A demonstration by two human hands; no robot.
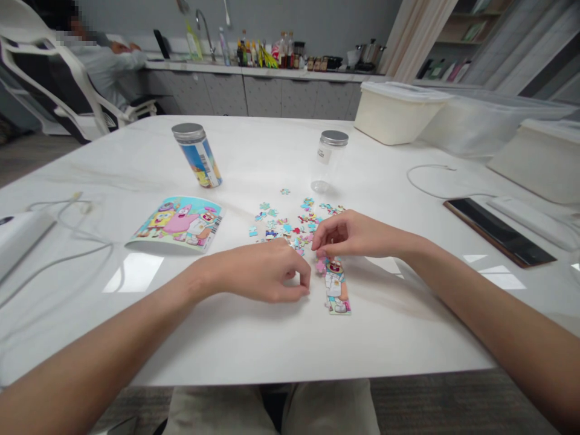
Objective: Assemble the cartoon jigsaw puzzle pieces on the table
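Observation:
My right hand [351,235] hangs over the loose jigsaw pieces [283,231], its fingertips pinched together next to a pink piece. Whether they hold a piece is hidden. My left hand [258,270] rests at the near edge of the pile with its fingers curled, showing nothing in them. Below my right fingertips lies a joined strip of puzzle [336,289] showing a cartoon figure. A curved picture card [179,225] lies to the left. Behind the pile stand a printed canister with a silver lid [198,156] and a clear jar with a silver lid [330,160].
All this lies on a white marble-patterned table [244,344]. A dark tablet [498,232] and white cable [428,181] lie right, white storage boxes [394,113] behind them. A white device [20,241] sits left. A seated person [106,75] works beyond the table.

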